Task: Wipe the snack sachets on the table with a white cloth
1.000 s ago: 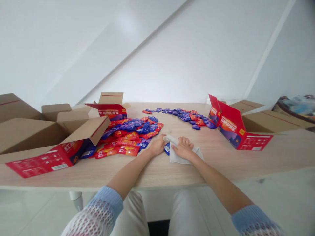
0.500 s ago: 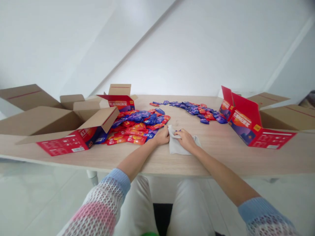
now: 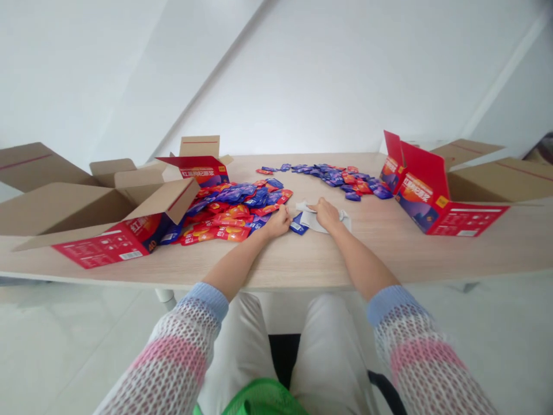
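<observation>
Head view: on a pale wood-grain table (image 3: pixel 371 253), a heap of red and blue foil sachets (image 3: pixel 233 210) lies just beside the left hand (image 3: pixel 276 223), loosely curled, its hold unclear. The right hand (image 3: pixel 327 213), fingers half-bent, rests on a crumpled white cloth (image 3: pixel 345 220), near a blue sachet (image 3: pixel 298 226).

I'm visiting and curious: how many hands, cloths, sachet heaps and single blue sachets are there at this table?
Left hand and right hand: 2
White cloth: 1
Sachet heaps: 2
Single blue sachet beside the cloth: 1
Total: 6
</observation>
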The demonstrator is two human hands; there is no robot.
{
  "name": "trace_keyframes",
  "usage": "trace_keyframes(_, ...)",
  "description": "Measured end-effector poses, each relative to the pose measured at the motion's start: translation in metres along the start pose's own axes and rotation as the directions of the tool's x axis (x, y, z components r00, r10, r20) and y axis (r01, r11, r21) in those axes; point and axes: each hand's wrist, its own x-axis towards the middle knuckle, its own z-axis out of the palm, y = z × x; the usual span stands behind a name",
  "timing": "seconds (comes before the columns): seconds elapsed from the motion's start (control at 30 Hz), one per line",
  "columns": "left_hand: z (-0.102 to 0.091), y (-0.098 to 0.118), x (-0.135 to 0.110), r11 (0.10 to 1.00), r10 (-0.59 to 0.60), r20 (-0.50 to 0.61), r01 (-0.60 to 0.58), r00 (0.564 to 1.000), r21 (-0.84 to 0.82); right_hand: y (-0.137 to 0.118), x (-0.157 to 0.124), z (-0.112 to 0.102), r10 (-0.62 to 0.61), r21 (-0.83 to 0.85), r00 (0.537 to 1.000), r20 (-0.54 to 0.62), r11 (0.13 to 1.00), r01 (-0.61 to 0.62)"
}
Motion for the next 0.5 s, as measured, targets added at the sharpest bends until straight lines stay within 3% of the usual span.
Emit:
trace_keyframes(0.17, 0.002, -0.006, 0.002, 1.000, 0.026, 0.021, -0.026, 0.999, 0.007, 0.012, -0.007, -0.006, -0.125, 0.046, 0.991, 0.037, 0.991, 0.124)
trace_keyframes(0.33, 0.005, -0.008, 0.002, 0.999, 0.032, -0.051, -0.030, 0.998, 0.038, -0.016, -0.019, -0.007, -0.243, 0.031, 0.962, 0.121, 0.970, 0.241)
trace_keyframes(0.5, 0.005, -0.007, 0.002, 0.994, -0.040, -0.087, 0.049, 0.995, 0.102, -0.027, -0.026, -0.009, -0.433, 0.177, 0.893, 0.125, 0.895, 0.410)
